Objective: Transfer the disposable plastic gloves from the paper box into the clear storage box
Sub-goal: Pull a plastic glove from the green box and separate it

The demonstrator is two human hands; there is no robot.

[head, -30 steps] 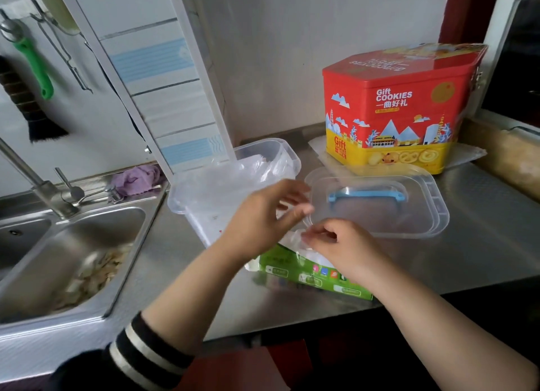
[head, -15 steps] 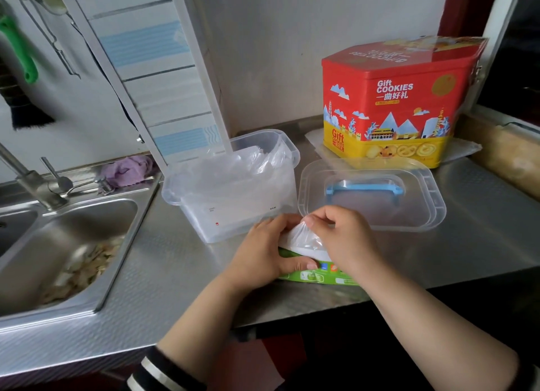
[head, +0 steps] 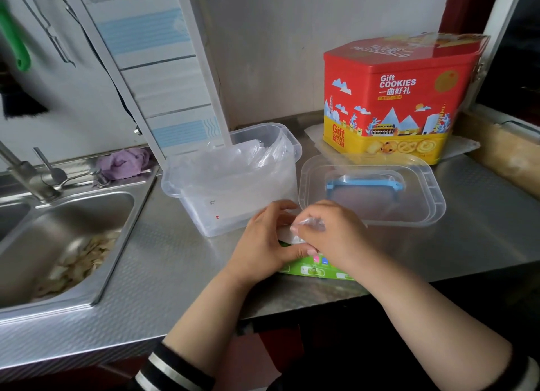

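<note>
A: The gloves (head: 309, 224) — where are they?

B: Some are bunched up in the right hand (head: 336, 232). Its fingers (head: 295, 230) are curled tight and pinch the thin clear plastic just above the paper box (head: 312, 269). More gloves sit in the clear storage box (head: 233, 186), piled up to its rim.

A: And the paper box?

B: It is green and lies flat on the steel surface (head: 175, 259), near the front edge. Both hands cover most of it, so only its front side shows.

A: What does the left hand (head: 263, 244) do?

B: It rests on the paper box. Its thumb lies along the front of the box and its other fingers bend over the top, close beside the right hand. The two hands touch.

A: Is the storage box near?

B: Yes, just behind the hands, open at the top. Its lid (head: 371, 189) lies flat on the right of it, with a blue handle (head: 365, 184) in the middle.

A: What else is there?

B: A red and yellow cookie tin (head: 394, 98) stands behind the lid, by the wall. A sink (head: 73, 244) is on the left with food scraps in it, and a purple cloth (head: 122, 162) lies behind the sink, near the tap (head: 26, 174).
</note>
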